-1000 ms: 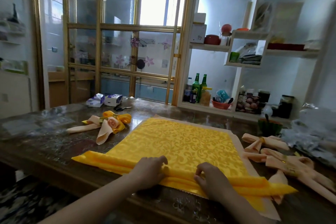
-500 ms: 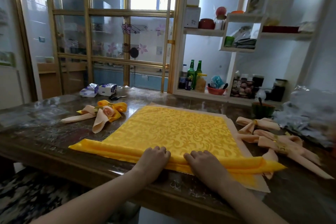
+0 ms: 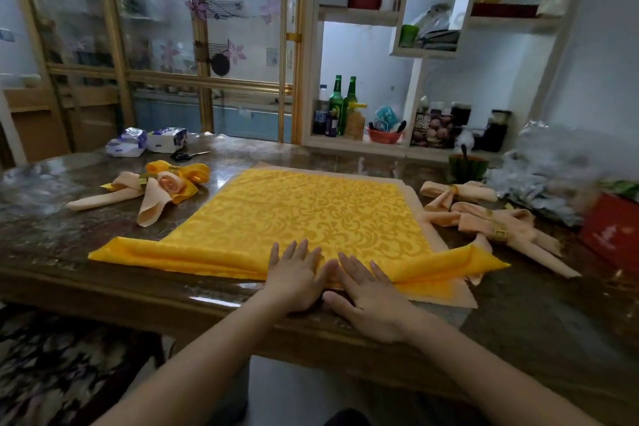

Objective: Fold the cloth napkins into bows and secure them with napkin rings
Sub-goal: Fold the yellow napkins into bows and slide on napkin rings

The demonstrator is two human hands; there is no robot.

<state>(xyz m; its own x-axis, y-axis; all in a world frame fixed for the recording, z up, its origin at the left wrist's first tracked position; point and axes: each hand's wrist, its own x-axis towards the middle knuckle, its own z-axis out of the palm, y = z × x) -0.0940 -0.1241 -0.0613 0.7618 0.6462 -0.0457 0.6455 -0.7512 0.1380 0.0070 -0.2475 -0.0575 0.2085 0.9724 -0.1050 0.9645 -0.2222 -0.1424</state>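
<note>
Yellow napkin [image 3: 311, 211]: soft, light, slippery-looking damask, best taken along its folded near edge, where left hand [image 3: 294, 275] and right hand [image 3: 368, 294] press flat, fingers straight.

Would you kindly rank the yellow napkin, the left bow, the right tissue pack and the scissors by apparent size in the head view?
1. yellow napkin
2. left bow
3. right tissue pack
4. scissors, as long as the pack but thinner
Both lie farther off, so true size is unsure.
</note>
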